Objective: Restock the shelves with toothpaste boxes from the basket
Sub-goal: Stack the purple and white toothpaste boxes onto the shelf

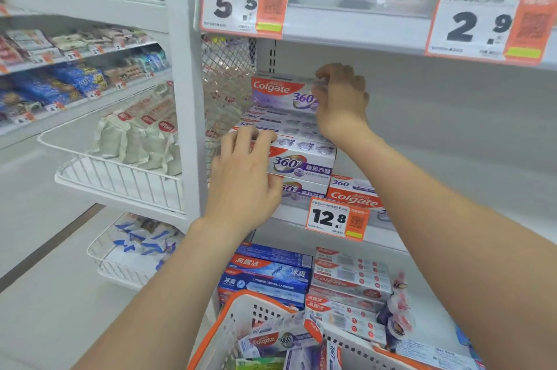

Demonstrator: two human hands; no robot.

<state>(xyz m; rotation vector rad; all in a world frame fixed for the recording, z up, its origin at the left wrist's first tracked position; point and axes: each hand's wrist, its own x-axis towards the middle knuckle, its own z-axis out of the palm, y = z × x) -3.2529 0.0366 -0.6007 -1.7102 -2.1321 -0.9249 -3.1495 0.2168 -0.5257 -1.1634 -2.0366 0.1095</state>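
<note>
**aisle_lurker:** Watching this restock from right next to it, head view only. The right hand (342, 104) has its fingers (325, 78) pinching the right end of the top Colgate box (280, 92). That box sits on the back stack, hard up against the mesh side panel (226, 83). The left hand (241, 173) has its fingers curled over the left end of the front stack (304, 158), thumb tucked against a lower box.

**shelf_nerd:** That pile looks tall. What's your worry?

**aisle_lurker:** The top box has its face turned out toward the aisle, and I can't tell if it's seated flat. If the pinch lets go too soon, I reckon it tips forward over the front stack. From there it'd go past the shelf lip (382, 228) and down toward the basket (241, 306). The front stack isn't squared up either, so a shove from the left hand could skew it or nudge the lower boxes off the lip.

**shelf_nerd:** Any room to work with?

**aisle_lurker:** Not on the left, where the mesh boxes it in. Overhead, the upper shelf (346, 23) hangs fairly close above the top box, so I wouldn't go much higher. The right is wide open. There's just a lone Colgate box (352, 196) beside the front stack, behind the 12.8 price tag (330, 219), and bare shelf past that. I'd start a new row there. There's plenty left to place, too. A loose box (271, 339) and a few more are lying in the basket.
</note>
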